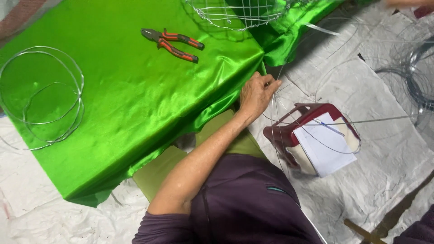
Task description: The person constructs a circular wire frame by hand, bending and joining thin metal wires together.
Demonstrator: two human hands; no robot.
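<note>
At the far left, we see wire hoops point(43, 97) lying on the green satin cloth point(131, 104) that covers the surface; they overlap too much for an exact count, though there are at least three loops. The hoops reach close to the cloth's left edge, where white crumpled sheeting point(54, 221) begins. The middle of the cloth is open, with smooth room between the hoops and one pair of pliers point(172, 44) with orange and black handles, lying shut near the far edge. Beyond them one wire mesh frame point(235, 13) sits at the top border, partly cut off.

The cloth's right edge drops off at a corner, and there we find the one hand in view point(257, 94), at the end of a bare forearm; which of the person's two hands it is we cannot tell. Its fingers point(270, 84) are curled together, pinching thin wire strands point(276, 122) that hang down just beside the cloth's edge.

To the right stands one dark red plastic stool point(299, 117) carrying one white paper sheet point(325, 144), with a wire loop around it. Farther right, a wire coil point(418, 86) rests on the sheeting.
</note>
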